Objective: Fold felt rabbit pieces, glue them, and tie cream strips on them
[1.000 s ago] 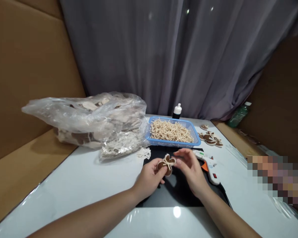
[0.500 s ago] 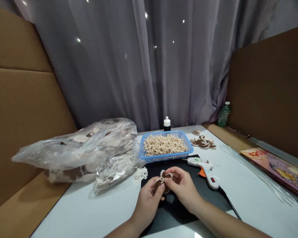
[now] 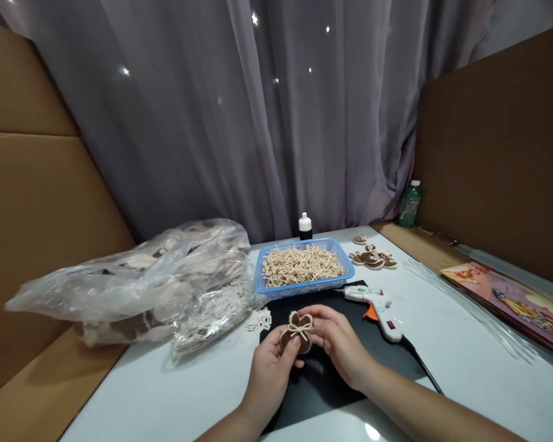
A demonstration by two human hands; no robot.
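Note:
Between my hands, above the black mat [image 3: 332, 399], is a small brown bunny-shaped fabric piece [image 3: 305, 344] with a fuzzy cream edge, two ears and a cream cord bow across its middle. My left hand [image 3: 271, 368] grips its lower left, thumb pressed on the front below the bow. My right hand [image 3: 338, 344] has its fingers curled against the right side; its thumb is mostly hidden. A white glue gun [image 3: 373, 307] with an orange trigger lies to the right of my right hand. Behind the mat, a blue basket [image 3: 304, 287] holds many cream cord bows.
Similar brown pieces [image 3: 373, 258] are piled at the back right. Large clear bags [image 3: 138, 288] fill the left, with white cutouts [image 3: 259, 320] beside them. A bottle [image 3: 305, 227] stands behind the basket. Glue sticks [image 3: 470, 313] and a picture book [image 3: 511, 301] lie at right.
My right thumb and fingers have moved off the bow to the piece's right edge, leaving the bow in full view. My left hand still grips the piece. The camera view has shifted slightly.

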